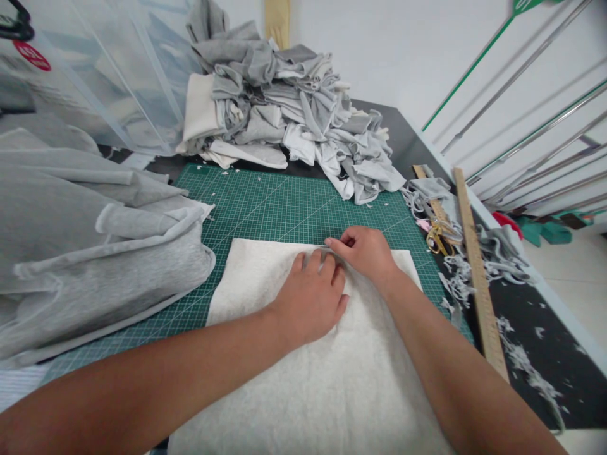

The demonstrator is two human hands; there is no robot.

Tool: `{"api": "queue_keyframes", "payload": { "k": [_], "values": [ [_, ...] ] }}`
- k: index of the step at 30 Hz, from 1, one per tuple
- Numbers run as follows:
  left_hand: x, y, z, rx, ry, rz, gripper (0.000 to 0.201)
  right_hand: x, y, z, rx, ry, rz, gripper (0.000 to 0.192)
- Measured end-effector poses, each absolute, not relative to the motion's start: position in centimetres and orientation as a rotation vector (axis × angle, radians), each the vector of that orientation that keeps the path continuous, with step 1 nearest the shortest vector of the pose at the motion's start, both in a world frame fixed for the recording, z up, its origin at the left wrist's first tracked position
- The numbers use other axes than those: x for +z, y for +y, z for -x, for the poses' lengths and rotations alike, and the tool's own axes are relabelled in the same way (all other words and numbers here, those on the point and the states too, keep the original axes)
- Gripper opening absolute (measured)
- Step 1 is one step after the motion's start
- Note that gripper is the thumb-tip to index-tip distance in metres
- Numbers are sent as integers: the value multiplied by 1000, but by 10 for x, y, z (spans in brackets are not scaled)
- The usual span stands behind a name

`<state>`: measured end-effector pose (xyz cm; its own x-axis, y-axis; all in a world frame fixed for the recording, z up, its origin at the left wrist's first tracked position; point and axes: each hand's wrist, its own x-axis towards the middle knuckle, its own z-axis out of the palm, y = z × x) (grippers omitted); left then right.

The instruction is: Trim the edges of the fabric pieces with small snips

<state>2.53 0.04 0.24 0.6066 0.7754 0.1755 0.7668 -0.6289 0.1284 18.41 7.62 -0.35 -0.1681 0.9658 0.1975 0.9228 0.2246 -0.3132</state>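
The left hand lies flat, palm down, on the white cloth, its fingers slightly spread and pressing near the cloth's far edge. Touching it, the right hand has its fingers curled, thumb and forefinger pinching a thin grey strip at that edge; what the strip is cannot be made out. The cloth lies on the green mat, printed with a grid whose numbers are too small to read, and runs out of view at the bottom. To the left a folded grey fabric overlaps the mat. Beyond it sits a pile of grey and white scraps. To the right lie scissors, half buried in trimmings, and a wooden ruler. A red label top left is unreadable
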Motion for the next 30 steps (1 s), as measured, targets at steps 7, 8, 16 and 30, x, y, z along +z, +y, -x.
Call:
{"api": "queue_keyframes", "payload": {
  "k": [7, 8, 16, 30],
  "values": [
    [2, 1, -26, 323, 1322, -2778, 48, 0, 73, -179, 54, -2234, 1678, 39],
    [1, 1, -25, 320, 1322, -2780, 48, 1, 74, -178, 55, -2238, 1682, 39],
    [1, 1, -26, 326, 1338, -2781, 47, -3, 77, -178, 52, -2186, 1741, 41],
    [-1, 1, -27, 338, 1334, -2775, 48, -3, 75, -176, 92, -2177, 1677, 37]
  ]
}}
